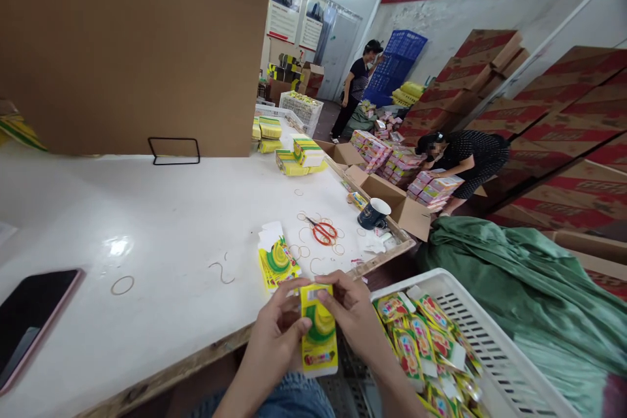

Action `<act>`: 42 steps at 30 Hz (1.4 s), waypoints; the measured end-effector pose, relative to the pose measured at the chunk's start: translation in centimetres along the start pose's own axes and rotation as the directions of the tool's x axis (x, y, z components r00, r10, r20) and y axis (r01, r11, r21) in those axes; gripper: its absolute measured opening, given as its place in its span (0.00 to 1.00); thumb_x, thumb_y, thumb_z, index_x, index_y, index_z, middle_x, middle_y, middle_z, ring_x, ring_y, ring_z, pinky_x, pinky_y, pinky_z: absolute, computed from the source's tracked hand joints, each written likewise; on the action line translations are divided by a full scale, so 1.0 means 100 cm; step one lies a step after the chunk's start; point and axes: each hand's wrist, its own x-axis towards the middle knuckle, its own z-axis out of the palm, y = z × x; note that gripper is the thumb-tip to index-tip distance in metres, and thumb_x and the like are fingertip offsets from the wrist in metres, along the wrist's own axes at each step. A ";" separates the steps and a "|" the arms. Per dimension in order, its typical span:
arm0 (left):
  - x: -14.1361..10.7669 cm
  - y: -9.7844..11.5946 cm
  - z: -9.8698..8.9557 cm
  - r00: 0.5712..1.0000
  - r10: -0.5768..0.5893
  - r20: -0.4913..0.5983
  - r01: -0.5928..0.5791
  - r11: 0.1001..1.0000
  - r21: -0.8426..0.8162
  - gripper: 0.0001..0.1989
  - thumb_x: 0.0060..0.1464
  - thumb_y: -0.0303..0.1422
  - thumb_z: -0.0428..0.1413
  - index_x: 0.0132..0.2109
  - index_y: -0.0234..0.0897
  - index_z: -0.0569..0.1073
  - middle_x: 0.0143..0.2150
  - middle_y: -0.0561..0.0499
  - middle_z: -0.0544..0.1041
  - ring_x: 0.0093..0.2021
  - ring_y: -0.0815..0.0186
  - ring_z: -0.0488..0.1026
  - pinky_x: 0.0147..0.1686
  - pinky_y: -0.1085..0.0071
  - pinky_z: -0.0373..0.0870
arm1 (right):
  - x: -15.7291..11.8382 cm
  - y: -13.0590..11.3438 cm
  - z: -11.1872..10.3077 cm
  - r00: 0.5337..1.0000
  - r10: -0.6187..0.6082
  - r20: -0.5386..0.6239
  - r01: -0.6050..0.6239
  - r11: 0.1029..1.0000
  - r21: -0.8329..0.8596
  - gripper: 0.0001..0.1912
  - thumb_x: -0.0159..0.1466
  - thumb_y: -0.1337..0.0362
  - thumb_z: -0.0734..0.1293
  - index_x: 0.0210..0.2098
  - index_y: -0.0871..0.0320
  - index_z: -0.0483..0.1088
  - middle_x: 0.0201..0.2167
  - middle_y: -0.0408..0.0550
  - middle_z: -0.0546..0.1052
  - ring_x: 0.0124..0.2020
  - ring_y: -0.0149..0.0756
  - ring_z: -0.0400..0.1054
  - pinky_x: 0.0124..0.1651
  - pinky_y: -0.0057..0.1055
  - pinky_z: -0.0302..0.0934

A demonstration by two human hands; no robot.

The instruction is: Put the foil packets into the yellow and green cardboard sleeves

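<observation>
A small yellow and green printed carton [319, 333] is held upright between my two hands, over the table's front edge. My left hand [281, 323] grips its left side, thumb on the front face. My right hand [350, 307] pinches the top right corner, with the thumb near the barcode. Just beyond my hands, a stack of flat cartons [278, 260] of the same print lies on the white table [171, 222]. To the right, a white plastic basket [490, 333] holds many such cartons in a loose heap.
Red-handled scissors [324, 232] lie among rubber bands. A dark mug [374, 213] stands at the table's right edge. Farther left are a phone [36, 317] and a large cardboard sheet [137, 52]. One person [473, 160] bends over boxes; another [357, 88] stands behind.
</observation>
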 end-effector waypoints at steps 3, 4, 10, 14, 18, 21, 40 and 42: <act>0.010 -0.009 -0.005 0.986 0.148 -0.078 -0.114 0.933 0.341 0.22 0.54 0.34 0.56 0.57 0.42 0.68 0.59 0.42 0.71 0.61 0.51 0.64 0.59 0.54 0.59 | -0.016 -0.003 -0.052 0.968 -0.118 -0.220 0.017 0.911 -0.412 0.12 0.62 0.54 0.64 0.37 0.54 0.73 0.37 0.51 0.75 0.40 0.44 0.67 0.44 0.39 0.58; 0.013 -0.013 -0.011 0.973 0.200 -0.118 -0.122 0.873 0.473 0.22 0.54 0.34 0.55 0.57 0.42 0.68 0.61 0.42 0.68 0.64 0.51 0.59 0.63 0.52 0.52 | -0.021 -0.002 -0.072 0.938 -0.191 -0.289 -0.001 0.832 -0.555 0.14 0.61 0.52 0.64 0.37 0.54 0.74 0.37 0.52 0.75 0.41 0.47 0.66 0.47 0.43 0.56; 0.026 -0.041 -0.041 0.976 0.206 -0.065 -0.072 0.596 0.800 0.27 0.52 0.26 0.53 0.60 0.40 0.65 0.62 0.40 0.67 0.67 0.52 0.53 0.64 0.43 0.31 | -0.007 0.031 -0.076 0.939 -0.128 -0.320 -0.067 0.844 -0.532 0.15 0.55 0.52 0.69 0.39 0.53 0.74 0.39 0.53 0.76 0.44 0.50 0.66 0.50 0.46 0.54; 0.021 -0.043 -0.043 0.982 0.190 -0.014 -0.104 0.598 0.795 0.25 0.52 0.26 0.53 0.58 0.42 0.67 0.59 0.44 0.71 0.64 0.55 0.60 0.65 0.46 0.30 | 0.037 0.056 0.009 0.960 0.050 -0.274 -0.107 0.975 -0.196 0.12 0.52 0.60 0.71 0.37 0.55 0.75 0.33 0.51 0.77 0.39 0.49 0.67 0.46 0.43 0.57; 0.014 -0.039 -0.046 0.981 0.191 -0.020 -0.118 0.683 0.721 0.24 0.52 0.26 0.54 0.56 0.43 0.69 0.57 0.47 0.74 0.62 0.55 0.63 0.66 0.47 0.32 | 0.058 0.063 0.046 0.963 0.071 -0.261 -0.088 0.995 -0.053 0.10 0.51 0.65 0.70 0.35 0.55 0.76 0.24 0.45 0.75 0.32 0.43 0.67 0.39 0.37 0.59; 0.012 -0.033 -0.048 0.944 0.251 -0.215 -0.091 0.822 0.562 0.18 0.53 0.32 0.56 0.52 0.43 0.73 0.56 0.45 0.75 0.61 0.54 0.65 0.65 0.50 0.45 | 0.055 0.061 0.040 0.960 0.120 -0.254 -0.099 0.990 0.096 0.12 0.53 0.59 0.69 0.36 0.58 0.74 0.23 0.43 0.74 0.26 0.38 0.65 0.33 0.34 0.61; 0.004 -0.002 -0.033 0.981 0.082 -0.174 -0.106 0.985 -0.133 0.22 0.49 0.38 0.63 0.51 0.37 0.74 0.48 0.43 0.79 0.51 0.53 0.74 0.50 0.61 0.70 | 0.000 0.014 0.058 0.962 0.250 0.106 -0.268 0.816 0.512 0.18 0.53 0.52 0.73 0.34 0.59 0.74 0.28 0.47 0.78 0.33 0.38 0.73 0.42 0.34 0.64; 0.005 -0.002 -0.032 0.979 0.027 -0.202 -0.058 0.987 -0.149 0.22 0.48 0.39 0.63 0.51 0.36 0.74 0.45 0.43 0.80 0.47 0.53 0.76 0.46 0.61 0.73 | -0.001 0.014 0.059 0.963 0.251 0.098 -0.265 0.823 0.503 0.17 0.53 0.51 0.73 0.31 0.60 0.73 0.25 0.46 0.78 0.29 0.37 0.72 0.37 0.34 0.65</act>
